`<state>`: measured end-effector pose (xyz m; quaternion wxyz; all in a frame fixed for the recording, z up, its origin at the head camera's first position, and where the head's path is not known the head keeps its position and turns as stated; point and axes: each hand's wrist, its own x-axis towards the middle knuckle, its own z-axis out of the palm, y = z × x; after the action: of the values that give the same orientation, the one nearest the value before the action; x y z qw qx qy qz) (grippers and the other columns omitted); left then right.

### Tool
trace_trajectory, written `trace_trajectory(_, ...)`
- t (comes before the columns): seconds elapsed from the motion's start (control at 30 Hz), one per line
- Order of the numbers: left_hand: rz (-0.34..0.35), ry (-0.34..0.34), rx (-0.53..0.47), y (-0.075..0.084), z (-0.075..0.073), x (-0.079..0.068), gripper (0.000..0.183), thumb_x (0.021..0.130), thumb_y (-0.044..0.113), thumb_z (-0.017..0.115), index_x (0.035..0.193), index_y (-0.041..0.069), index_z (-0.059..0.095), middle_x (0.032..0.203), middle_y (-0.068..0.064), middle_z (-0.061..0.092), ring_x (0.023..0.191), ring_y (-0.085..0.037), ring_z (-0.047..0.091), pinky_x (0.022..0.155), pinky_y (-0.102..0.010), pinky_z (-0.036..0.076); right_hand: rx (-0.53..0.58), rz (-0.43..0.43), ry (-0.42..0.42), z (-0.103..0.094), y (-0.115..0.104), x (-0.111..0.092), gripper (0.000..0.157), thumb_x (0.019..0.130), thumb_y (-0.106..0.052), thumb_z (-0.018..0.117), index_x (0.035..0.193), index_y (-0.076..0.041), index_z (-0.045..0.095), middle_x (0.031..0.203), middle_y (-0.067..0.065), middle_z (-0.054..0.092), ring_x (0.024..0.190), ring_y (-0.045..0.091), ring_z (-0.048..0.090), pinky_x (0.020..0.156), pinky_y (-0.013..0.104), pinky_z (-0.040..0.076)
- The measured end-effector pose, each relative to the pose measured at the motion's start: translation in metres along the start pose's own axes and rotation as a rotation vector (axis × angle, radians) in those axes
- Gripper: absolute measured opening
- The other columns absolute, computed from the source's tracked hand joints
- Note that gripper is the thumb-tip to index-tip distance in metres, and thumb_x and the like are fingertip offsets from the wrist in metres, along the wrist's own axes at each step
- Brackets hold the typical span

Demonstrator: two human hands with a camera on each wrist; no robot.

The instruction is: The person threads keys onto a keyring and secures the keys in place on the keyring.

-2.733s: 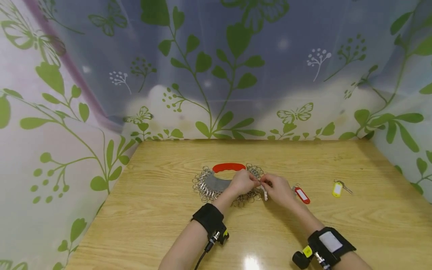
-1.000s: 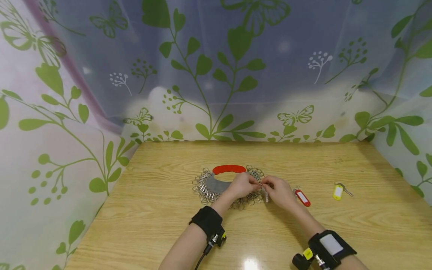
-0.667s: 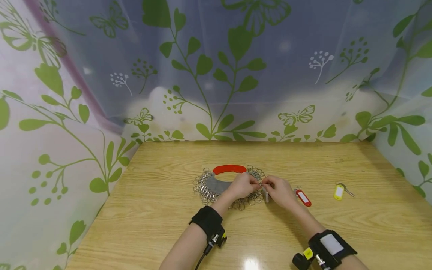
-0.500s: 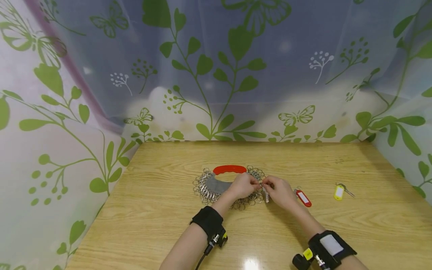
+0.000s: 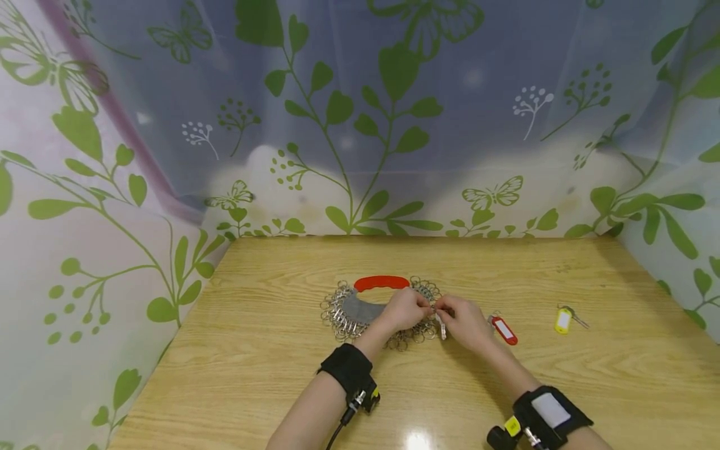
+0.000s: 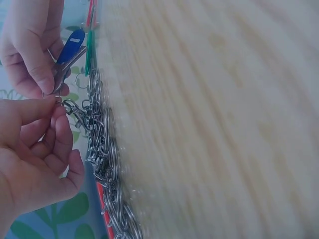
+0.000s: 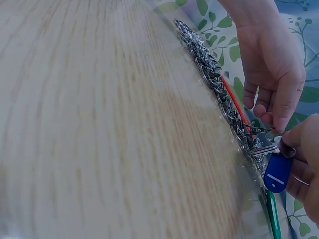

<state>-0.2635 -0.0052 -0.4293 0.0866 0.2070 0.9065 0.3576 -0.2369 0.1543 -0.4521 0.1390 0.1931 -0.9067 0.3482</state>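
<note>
A key holder, a grey curved plate [image 5: 360, 309] with a red grip [image 5: 381, 282], lies on the table, fringed with metal clasps and split rings [image 6: 102, 144]. Over its right end my left hand [image 5: 406, 308] pinches one of its split rings between thumb and index finger; the ring's clasp stretches out from the bunch. Right against those fingertips, my right hand [image 5: 464, 317] pinches a key [image 7: 266, 148] with a blue key tag [image 7: 279, 172]. In the head view the key hangs below the right fingers, and the blue tag is hidden.
To the right of my right hand lies a red key tag [image 5: 504, 330], and further right a yellow key tag [image 5: 562, 319] with a key. A green tag [image 7: 272, 214] shows in both wrist views. Patterned curtains [image 5: 360, 125] close off the table's back and sides.
Both hands stay together at the holder's right end, with tiny finger movements. The key below the right fingers has swung and turned slightly.
</note>
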Motion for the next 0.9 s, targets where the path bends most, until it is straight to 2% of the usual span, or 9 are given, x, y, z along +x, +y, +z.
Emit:
trace_trajectory(0.23, -0.025, 0.002, -0.055, -0.0012, 0.0002, 0.0010, 0.019, 0.091, 0.016, 0.061, 0.084, 0.006, 0.075, 0.069, -0.003, 0.065, 0.045, -0.009, 0.038, 0.047, -0.020, 0.031, -0.025, -0.001, -0.009, 0.0002, 0.0016, 0.0000, 0.007, 0.086, -0.002, 0.064, 0.089, -0.007, 0.068, 0.085, 0.005, 0.067, 0.074, 0.018, 0.062, 0.061, 0.034, 0.047)
trace_trajectory(0.4, 0.015, -0.020, -0.059, -0.0028, -0.0005, 0.0022, 0.015, 0.090, 0.015, 0.062, 0.088, 0.007, 0.075, 0.076, -0.002, 0.067, 0.053, -0.006, 0.045, 0.052, -0.020, 0.037, -0.016, 0.046, -0.012, -0.0016, 0.0019, -0.0007, 0.008, 0.087, -0.004, 0.062, 0.092, -0.007, 0.068, 0.091, 0.008, 0.067, 0.078, 0.021, 0.063, 0.064, 0.036, 0.048)
trace_trajectory(0.53, 0.033, -0.018, -0.024, -0.0036, -0.0013, 0.0015, 0.013, 0.090, 0.013, 0.063, 0.092, 0.008, 0.074, 0.082, -0.001, 0.067, 0.059, -0.006, 0.050, 0.054, -0.019, 0.039, 0.026, 0.088, -0.029, -0.0021, 0.0011, -0.0007, 0.010, 0.088, -0.004, 0.061, 0.095, -0.007, 0.068, 0.092, 0.008, 0.067, 0.074, 0.018, 0.061, 0.058, 0.032, 0.045)
trace_trajectory(0.63, 0.043, -0.013, -0.010, -0.0047, -0.0011, 0.0004, 0.015, 0.091, 0.014, 0.061, 0.089, 0.007, 0.073, 0.077, -0.002, 0.066, 0.053, -0.008, 0.044, 0.051, -0.020, 0.034, 0.050, 0.100, -0.035, -0.0015, 0.0007, -0.0003, 0.010, 0.089, -0.005, 0.060, 0.095, -0.006, 0.068, 0.091, 0.008, 0.067, 0.071, 0.016, 0.059, 0.057, 0.031, 0.043)
trace_trajectory(0.77, 0.049, -0.010, -0.016, -0.0063, -0.0002, -0.0011, 0.018, 0.092, 0.015, 0.059, 0.082, 0.006, 0.072, 0.061, 0.001, 0.057, 0.047, -0.009, 0.037, 0.048, -0.020, 0.030, 0.041, 0.094, -0.027, -0.0004, -0.0006, -0.0001, 0.009, 0.088, -0.004, 0.061, 0.094, -0.005, 0.068, 0.089, 0.007, 0.067, 0.073, 0.017, 0.060, 0.061, 0.032, 0.046)
trace_trajectory(0.9, 0.020, 0.006, -0.035, -0.0053, -0.0008, -0.0022, 0.021, 0.091, 0.015, 0.060, 0.077, 0.005, 0.072, 0.051, 0.005, 0.046, 0.044, -0.009, 0.032, 0.046, -0.020, 0.027, 0.024, 0.065, -0.016, 0.0014, -0.0020, 0.0009, 0.008, 0.086, -0.003, 0.062, 0.092, -0.004, 0.068, 0.088, 0.008, 0.067, 0.075, 0.019, 0.061, 0.063, 0.034, 0.048)
